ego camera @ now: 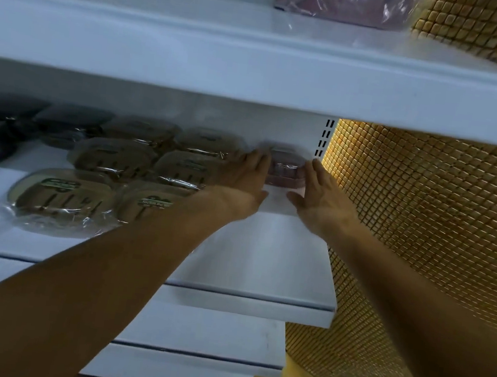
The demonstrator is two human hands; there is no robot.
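A maroon plastic-wrapped pack (284, 167) lies at the back right of the white middle shelf (267, 254). My left hand (241, 184) reaches in on its left side, fingers straight and touching the pack's left edge. On the pack's right side, my right hand (322, 195) mirrors it with straight fingers, thumb spread toward the middle. The pack sits between the two hands; neither hand curls round it. The image is blurred.
Several brown wrapped packs (65, 199) fill the shelf's middle, with dark packs (2, 124) at the left. An upper shelf (257, 63) overhangs, carrying another maroon wrapped pack (344, 1). A gold mosaic pillar (427, 212) borders the right. Lower shelves (206, 334) step below.
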